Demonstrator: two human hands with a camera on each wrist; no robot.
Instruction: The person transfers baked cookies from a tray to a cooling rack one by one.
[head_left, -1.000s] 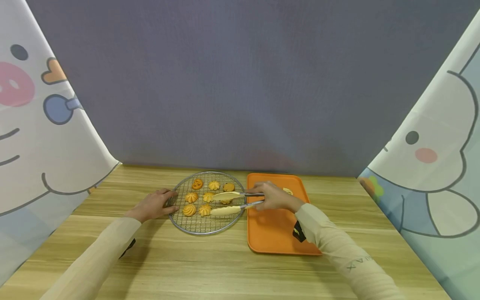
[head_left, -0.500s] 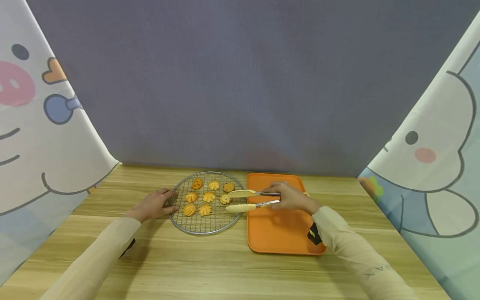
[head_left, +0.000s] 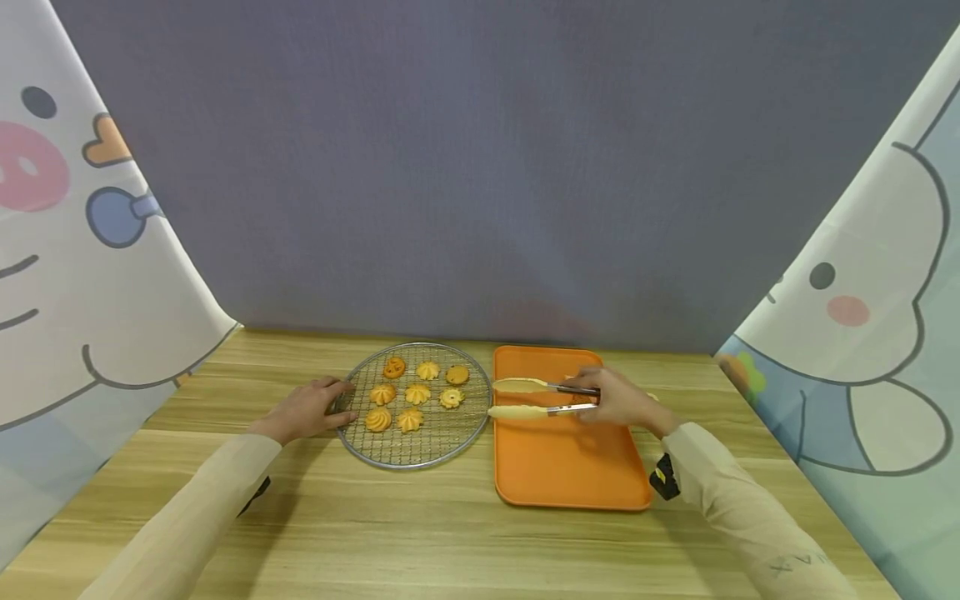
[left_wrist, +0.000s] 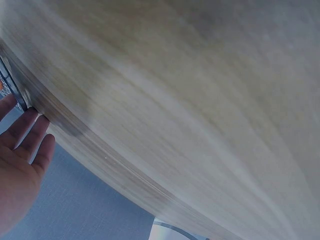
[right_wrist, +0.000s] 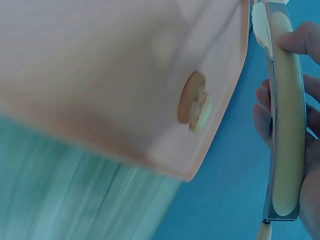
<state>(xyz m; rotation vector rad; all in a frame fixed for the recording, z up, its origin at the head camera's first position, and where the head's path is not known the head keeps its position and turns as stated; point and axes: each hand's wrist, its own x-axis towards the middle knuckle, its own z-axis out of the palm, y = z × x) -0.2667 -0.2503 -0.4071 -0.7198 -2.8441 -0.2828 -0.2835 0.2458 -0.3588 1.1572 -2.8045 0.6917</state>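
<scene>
My left hand (head_left: pixel 306 410) rests at the left rim of a round wire cooling rack (head_left: pixel 405 466), its fingers fairly straight and touching the edge. Several golden cookies (head_left: pixel 417 394) lie spread on the rack's mesh. My right hand (head_left: pixel 618 398) grips a pair of tongs (head_left: pixel 519 412) with metal arms and cream tips. The tips stand apart over the left part of an orange tray (head_left: pixel 570 467), with nothing between them. In the right wrist view, a brown cookie (right_wrist: pixel 191 97) and a paler cookie (right_wrist: pixel 203 113) lie together near the tray's corner; the hand largely hides them from the head view.
The rack and tray sit side by side on a wood-grain table (head_left: pixel 405 542). A grey-blue cloth panel (head_left: pixel 480 183) rises behind them, and cartoon-printed sheets (head_left: pixel 862 350) stand at both sides.
My right hand has moved right with the tongs, drawing their tips from above the rack to over the tray. The pale cookie at the rack's right is uncovered. My left hand has stayed put.
</scene>
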